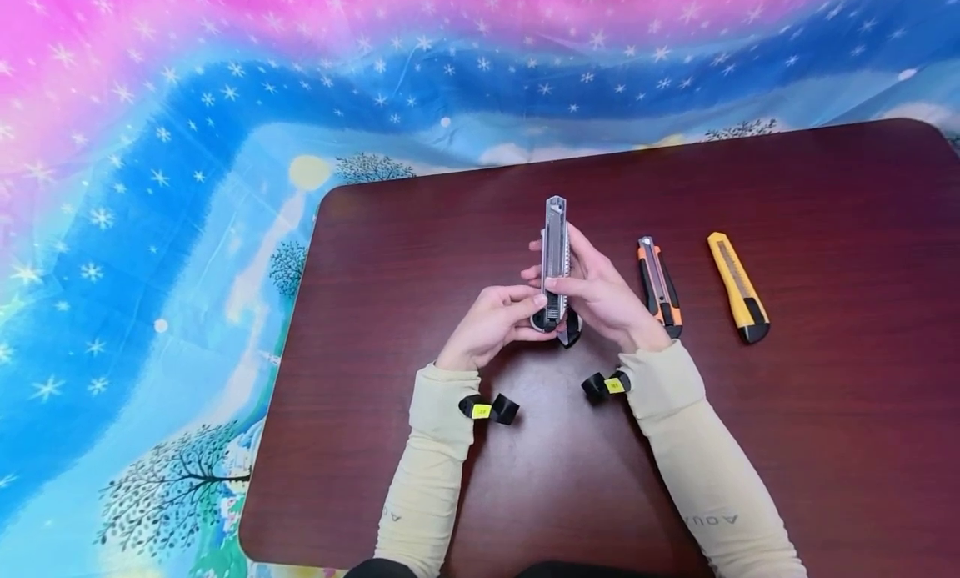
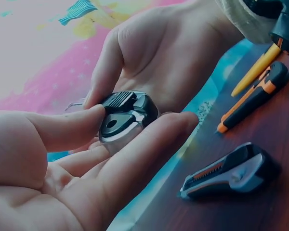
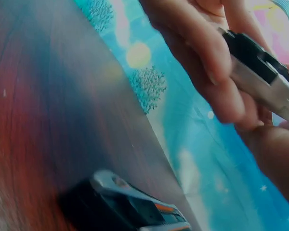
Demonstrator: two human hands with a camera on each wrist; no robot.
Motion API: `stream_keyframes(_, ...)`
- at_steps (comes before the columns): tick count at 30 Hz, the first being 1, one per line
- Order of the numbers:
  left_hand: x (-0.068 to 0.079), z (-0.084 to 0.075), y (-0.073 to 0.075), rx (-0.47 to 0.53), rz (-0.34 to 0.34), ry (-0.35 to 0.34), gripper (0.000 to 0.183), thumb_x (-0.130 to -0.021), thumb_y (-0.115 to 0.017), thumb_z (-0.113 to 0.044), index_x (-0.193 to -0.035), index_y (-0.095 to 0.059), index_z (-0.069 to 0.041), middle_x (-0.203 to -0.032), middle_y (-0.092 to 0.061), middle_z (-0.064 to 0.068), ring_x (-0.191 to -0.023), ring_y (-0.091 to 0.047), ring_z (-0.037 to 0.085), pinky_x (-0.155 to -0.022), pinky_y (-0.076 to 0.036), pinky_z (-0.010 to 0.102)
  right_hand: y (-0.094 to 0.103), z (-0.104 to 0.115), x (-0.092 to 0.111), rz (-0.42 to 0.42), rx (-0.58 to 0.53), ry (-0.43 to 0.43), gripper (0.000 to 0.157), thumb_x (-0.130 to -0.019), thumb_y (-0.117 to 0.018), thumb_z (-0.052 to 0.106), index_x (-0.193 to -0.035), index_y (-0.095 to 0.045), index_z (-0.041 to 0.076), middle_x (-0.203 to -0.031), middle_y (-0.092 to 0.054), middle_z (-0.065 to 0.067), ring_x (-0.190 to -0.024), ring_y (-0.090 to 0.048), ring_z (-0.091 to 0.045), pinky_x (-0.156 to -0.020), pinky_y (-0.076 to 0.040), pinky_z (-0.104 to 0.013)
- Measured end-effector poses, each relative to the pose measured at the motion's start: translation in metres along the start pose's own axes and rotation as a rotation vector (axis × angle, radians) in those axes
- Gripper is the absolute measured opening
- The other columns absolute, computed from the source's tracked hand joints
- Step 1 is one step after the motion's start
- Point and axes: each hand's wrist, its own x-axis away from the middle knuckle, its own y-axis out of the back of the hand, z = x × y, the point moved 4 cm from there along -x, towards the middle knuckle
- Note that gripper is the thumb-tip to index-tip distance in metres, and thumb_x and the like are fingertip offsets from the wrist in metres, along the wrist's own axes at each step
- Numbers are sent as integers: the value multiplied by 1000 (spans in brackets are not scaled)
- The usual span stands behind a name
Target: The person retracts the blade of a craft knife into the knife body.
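Note:
A silver metal box cutter [image 1: 555, 240] with a black slider stands raised above the table, its blade end pointing away. My left hand [image 1: 491, 324] pinches its near end between thumb and fingers. Around its side my right hand [image 1: 603, 294] holds it, thumb across the front. The left wrist view shows the black slider and rounded end cap [image 2: 127, 113] close to the left thumb. Beneath the hands, a grey and black box cutter [image 2: 229, 171] lies on the table, mostly hidden in the head view.
To the right lie an orange and black box cutter [image 1: 660, 286] and a yellow box cutter [image 1: 738, 286] with a black end. The dark red wooden table [image 1: 405, 253] has rounded corners. Behind it hangs a patterned cloth [image 1: 247, 86].

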Motion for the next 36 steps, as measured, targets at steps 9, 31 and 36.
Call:
stream_keyframes(9,13,7,15,-55,-86,2,33,-99,-50,-3,-127,-52,13,-122,-60,33,-98,-69,32,-88,-58,43,-10,-13,-5,-107,303,-10,82,-91,-59,-4,-154,-20,31,-139,-49,-20,-109,-65,-22,-93,-54,-24)
stream_keyframes(31,37,14,54,-501,-552,-96,48,-85,-73,-13,-130,-58,-10,-83,-66,10,-63,-60,14,-51,-54,34,-42,-50,-20,-219,508,-117,71,-88,-62,-1,-150,-26,0,-137,-54,-23,-116,-61,-33,-93,-54,-31)
stream_keyframes(36,35,18,54,-636,-580,-95,48,-87,-69,-15,-132,-56,-10,-95,-67,15,-74,-66,26,-57,-59,36,-45,-56,-20,-249,580,-185,72,-88,-63,6,-149,-28,-2,-141,-44,-25,-123,-57,-32,-98,-52,-36)
